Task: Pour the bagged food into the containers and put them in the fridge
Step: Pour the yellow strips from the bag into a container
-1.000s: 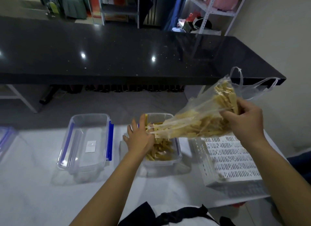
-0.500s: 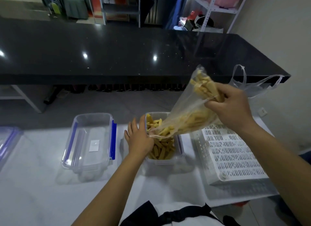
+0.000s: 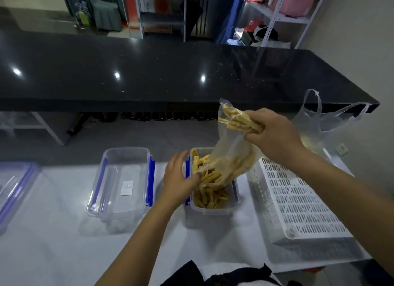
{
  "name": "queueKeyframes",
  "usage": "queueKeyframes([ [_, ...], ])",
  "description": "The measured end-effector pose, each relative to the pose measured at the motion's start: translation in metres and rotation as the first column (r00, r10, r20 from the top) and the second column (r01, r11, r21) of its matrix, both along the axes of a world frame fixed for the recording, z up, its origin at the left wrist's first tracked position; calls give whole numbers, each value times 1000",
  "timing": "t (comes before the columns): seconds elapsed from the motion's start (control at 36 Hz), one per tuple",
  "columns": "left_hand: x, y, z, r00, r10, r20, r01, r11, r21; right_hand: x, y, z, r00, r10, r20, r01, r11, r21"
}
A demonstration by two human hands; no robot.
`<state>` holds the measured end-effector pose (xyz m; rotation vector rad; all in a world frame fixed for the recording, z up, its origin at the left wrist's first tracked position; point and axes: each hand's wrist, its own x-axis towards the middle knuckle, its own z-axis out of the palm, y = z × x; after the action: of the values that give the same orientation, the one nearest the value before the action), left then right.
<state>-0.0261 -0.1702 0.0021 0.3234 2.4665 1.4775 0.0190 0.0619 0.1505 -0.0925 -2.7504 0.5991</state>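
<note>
Over the white work table [image 3: 53, 253], the right hand [image 3: 275, 136] clenches the closed end of a clear plastic food bag [image 3: 230, 149], upended so its mouth hangs into a clear rectangular plastic container with blue clips [image 3: 214, 208]. Pale yellow stick-shaped food pieces [image 3: 210, 192] already lie heaped in that container, more are sliding down inside the bag, and a small bunch [image 3: 238, 120] is trapped at the top under the gripping fingers. The left hand [image 3: 181, 179] rests against the container's left rim, fingers mostly extended and thumb at the bag mouth, apparently guiding the opening; whether it actually pinches the film I cannot tell. The likeliest trouble, as I judge it, is spillage: the bag mouth is floppy and sits near the near-left edge, so a sudden slide of sticks could jump the rim onto the table. The light container could also skid or tip if the steadying hand pushes sideways. The trapped bunch will stay behind unless the grip shifts lower, and a hard shake could scatter it. Counting: two hands, one food bag, one container being filled, one empty clear container with blue clips [image 3: 121, 183] to the left, part of one more clear lidded piece [image 3: 12, 190] at the far left edge, one white perforated plastic tray [image 3: 298, 200] on the right, and one empty thin carrier bag [image 3: 326, 119] behind it.
</note>
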Motion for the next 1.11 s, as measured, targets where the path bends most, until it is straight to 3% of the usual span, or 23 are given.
queueKeyframes([
  [0.08,-7,-4,31,1000,10,-8,-8,984,177,-1,-1,2,999,29,15,-30,999,40],
  [0.25,-28,5,101,989,-148,-9,136,875,465,-2,-9,1,996,76,56,-81,991,103],
  [0.36,-34,19,119,967,-254,-4,222,838,498,-2,-15,0,995,76,61,-85,984,156],
  [0.47,-35,25,123,988,-154,-25,144,842,520,-2,-19,-4,994,81,68,-93,974,207],
  [0.86,-38,17,125,998,-58,24,37,847,531,6,-1,-17,996,20,81,-30,992,121],
  [1.11,-47,11,122,998,-35,48,0,810,587,13,15,-13,977,19,214,-36,997,74],
])
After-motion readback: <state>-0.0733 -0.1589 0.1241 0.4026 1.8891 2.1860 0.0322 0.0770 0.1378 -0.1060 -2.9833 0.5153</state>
